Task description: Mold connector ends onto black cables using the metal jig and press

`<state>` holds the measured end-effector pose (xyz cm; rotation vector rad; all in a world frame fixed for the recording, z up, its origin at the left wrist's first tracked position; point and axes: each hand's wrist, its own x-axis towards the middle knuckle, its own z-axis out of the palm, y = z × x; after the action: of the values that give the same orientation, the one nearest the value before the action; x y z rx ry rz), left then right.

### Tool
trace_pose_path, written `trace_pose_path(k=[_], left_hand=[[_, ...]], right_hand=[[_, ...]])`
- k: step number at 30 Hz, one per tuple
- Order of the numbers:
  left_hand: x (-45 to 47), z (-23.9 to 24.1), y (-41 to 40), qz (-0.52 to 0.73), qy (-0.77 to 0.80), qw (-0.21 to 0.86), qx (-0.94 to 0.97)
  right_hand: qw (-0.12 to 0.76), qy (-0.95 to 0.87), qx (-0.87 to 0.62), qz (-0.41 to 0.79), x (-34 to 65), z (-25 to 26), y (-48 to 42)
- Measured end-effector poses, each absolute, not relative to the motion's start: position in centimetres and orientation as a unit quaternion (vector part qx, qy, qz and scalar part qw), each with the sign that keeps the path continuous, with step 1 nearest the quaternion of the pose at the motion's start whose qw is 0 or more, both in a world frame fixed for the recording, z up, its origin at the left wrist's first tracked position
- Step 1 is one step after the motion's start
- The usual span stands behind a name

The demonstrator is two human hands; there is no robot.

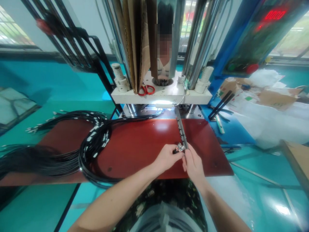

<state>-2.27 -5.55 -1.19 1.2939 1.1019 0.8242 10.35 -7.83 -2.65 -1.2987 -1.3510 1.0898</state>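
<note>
My left hand (169, 158) pinches several small metal-tipped cable connectors (179, 148) with dark ends. Their tips sit right beside the near end of a long dark metal strip (181, 130) with slots along it. My right hand (193, 161) grips that near end, its thumb and fingers pressed on the sides. The strip points away from me over the red-brown board (140, 145), its far end close to the press base. Fingers cover part of the connectors. To the left lies a large coil of black cables (94, 138) with white tags.
A press with a white plate (135, 96), steel columns and a lamp (164, 105) stands ahead. Red-handled scissors (146, 90) rest on the plate. At right are a control box with a red button (252, 68), pliers (224, 116), a cutter (220, 124) and plastic bags (270, 119).
</note>
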Motion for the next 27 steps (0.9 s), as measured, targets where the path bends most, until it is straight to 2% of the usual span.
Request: trace_pose_path(k=[9,17,27], left_hand=[[-3.3,-0.8,-4.5,0.355,0.447,0.681,0.459],[-3.1,0.1,-4.4,0.348,0.443,0.677,0.474],[-3.0,0.3,-3.5,0.266,0.475,0.706,0.453]], right_hand=[[0.512,-0.464,-0.493,0.529,10.7,-3.1,-7.7],[0.527,-0.437,-0.475,0.553,10.9,-3.6,-7.8],[0.508,-0.439,-0.46,0.581,11.5,-4.0,-7.7]])
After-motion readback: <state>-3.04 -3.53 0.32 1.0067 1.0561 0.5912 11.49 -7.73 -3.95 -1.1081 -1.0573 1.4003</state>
